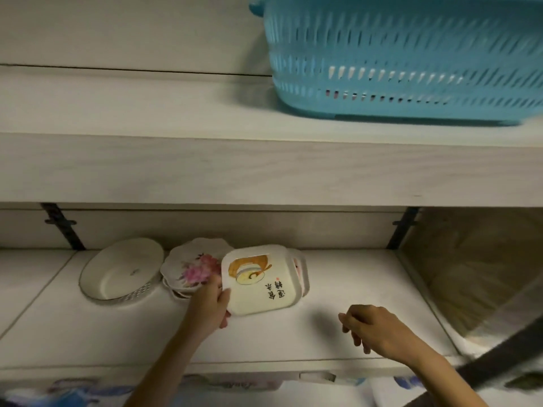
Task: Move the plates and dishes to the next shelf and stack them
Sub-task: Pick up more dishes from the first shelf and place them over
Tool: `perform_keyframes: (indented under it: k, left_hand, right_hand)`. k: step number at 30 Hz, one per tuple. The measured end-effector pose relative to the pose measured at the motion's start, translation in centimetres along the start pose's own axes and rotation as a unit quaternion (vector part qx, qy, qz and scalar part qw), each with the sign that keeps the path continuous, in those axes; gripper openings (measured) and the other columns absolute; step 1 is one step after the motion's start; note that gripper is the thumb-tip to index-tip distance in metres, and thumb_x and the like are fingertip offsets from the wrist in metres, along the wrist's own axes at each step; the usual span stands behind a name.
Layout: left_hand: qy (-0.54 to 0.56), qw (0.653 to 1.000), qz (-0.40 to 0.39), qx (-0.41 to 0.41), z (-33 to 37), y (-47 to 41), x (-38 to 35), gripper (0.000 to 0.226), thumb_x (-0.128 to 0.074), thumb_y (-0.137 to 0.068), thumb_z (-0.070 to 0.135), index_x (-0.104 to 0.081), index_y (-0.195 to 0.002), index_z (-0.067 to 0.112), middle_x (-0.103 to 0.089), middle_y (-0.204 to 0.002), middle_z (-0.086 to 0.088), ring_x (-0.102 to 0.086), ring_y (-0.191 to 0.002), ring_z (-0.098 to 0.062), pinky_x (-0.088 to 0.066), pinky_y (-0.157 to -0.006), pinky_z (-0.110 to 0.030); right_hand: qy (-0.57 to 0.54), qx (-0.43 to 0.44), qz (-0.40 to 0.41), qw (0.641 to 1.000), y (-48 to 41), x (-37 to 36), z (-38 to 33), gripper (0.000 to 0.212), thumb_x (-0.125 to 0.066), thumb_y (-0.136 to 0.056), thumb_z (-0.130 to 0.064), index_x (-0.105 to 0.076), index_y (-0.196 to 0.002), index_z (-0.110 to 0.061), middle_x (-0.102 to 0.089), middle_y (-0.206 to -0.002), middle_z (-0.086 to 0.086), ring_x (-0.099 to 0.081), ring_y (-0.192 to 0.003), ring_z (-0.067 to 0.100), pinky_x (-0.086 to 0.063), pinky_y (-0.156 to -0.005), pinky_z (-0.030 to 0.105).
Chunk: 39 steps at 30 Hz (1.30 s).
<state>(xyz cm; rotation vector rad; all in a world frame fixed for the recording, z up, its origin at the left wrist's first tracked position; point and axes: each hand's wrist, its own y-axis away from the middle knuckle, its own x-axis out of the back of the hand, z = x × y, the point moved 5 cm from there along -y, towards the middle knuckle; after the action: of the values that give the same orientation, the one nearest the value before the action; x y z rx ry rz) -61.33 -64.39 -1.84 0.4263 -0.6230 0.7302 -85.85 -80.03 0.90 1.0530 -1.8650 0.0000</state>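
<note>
left hand [210,304] gripped the near-left edge of the square plate [258,280], thumb on top of the rim, fingers curled under it. plate was tilted, its far right side over a stack of square dishes [304,274] of the same kind; couldn't tell if it touched them. right hand [373,330] held nothing, fingers loosely curled and pointing down, hovering over the lower shelf [367,277], off to the right of the plate and apart from it.

square plate: white, glossy, rounded corners, raised rim, printed with an orange-yellow picture and black characters. just left of it sat a stack of scalloped plates [191,265], white with a pink flower print, wavy edges. further left was a round deep dish [120,271], plain white inside, dotted grey pattern on the outer wall, thin dark line on the rim. all stood on the lower shelf, a smooth white surface with seam lines at the left.

black metal bracket [63,227] on the back wall. upper shelf [205,168] was a pale wood-grain board with a thick front edge. on it stood a blue plastic basket [396,63] with slotted walls, blurred.
</note>
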Motion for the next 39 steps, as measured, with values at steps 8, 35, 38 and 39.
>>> perform_keyframes:
  k: [8, 35, 38, 39]
  left_hand:
    - [-0.107, 0.994, 0.012, 0.026, 2.4, -4.6, -3.7, 0.027, -0.042, -0.096, 0.021, -0.049, -0.116, 0.004, -0.063, -0.106, -0.014, -0.067, -0.084, -0.027, -0.057, -0.061, -0.028]
    - [-0.206, 0.974, 0.087, 0.041, -5.1, 7.1, 7.0, 0.026, -0.047, -0.091, 0.037, -0.058, -0.103, 0.017, -0.064, -0.092, 0.002, -0.064, -0.092, -0.016, -0.051, -0.087, -0.027]
    - [-0.176, 0.977, 0.105, 0.062, -8.0, 9.8, 10.2, 0.017, -0.047, -0.091, 0.034, -0.057, -0.093, 0.021, -0.064, -0.086, 0.002, -0.066, -0.085, -0.018, -0.052, -0.08, -0.027]
    - [-0.172, 0.977, 0.108, 0.068, -9.0, 10.8, 11.3, 0.012, -0.048, -0.091, 0.032, -0.055, -0.09, 0.022, -0.063, -0.084, 0.003, -0.065, -0.084, -0.018, -0.051, -0.078, -0.026]
  right_hand:
    - [-0.023, -0.006, -0.006, 1.0, 0.1, 1.2, 2.5, 0.034, -0.042, -0.094, -0.043, -0.063, -0.082, -0.02, -0.065, -0.069, -0.006, -0.059, -0.057, 0.008, -0.047, -0.066, 0.023]
    - [0.113, 0.175, -0.099, 0.973, -4.3, -6.4, -11.6, 0.03, -0.041, -0.094, -0.039, -0.062, -0.088, -0.02, -0.066, -0.075, -0.009, -0.065, -0.068, 0.007, -0.051, -0.075, 0.029]
    - [0.131, 0.216, -0.117, 0.96, -3.6, -9.0, -15.7, 0.029, -0.04, -0.094, -0.042, -0.061, -0.086, -0.023, -0.067, -0.077, -0.008, -0.064, -0.07, 0.009, -0.051, -0.075, 0.029]
    - [0.136, 0.229, -0.12, 0.956, -3.2, -9.9, -17.1, 0.03, -0.04, -0.094, -0.043, -0.062, -0.087, -0.023, -0.068, -0.079, -0.007, -0.065, -0.072, 0.01, -0.051, -0.076, 0.029]
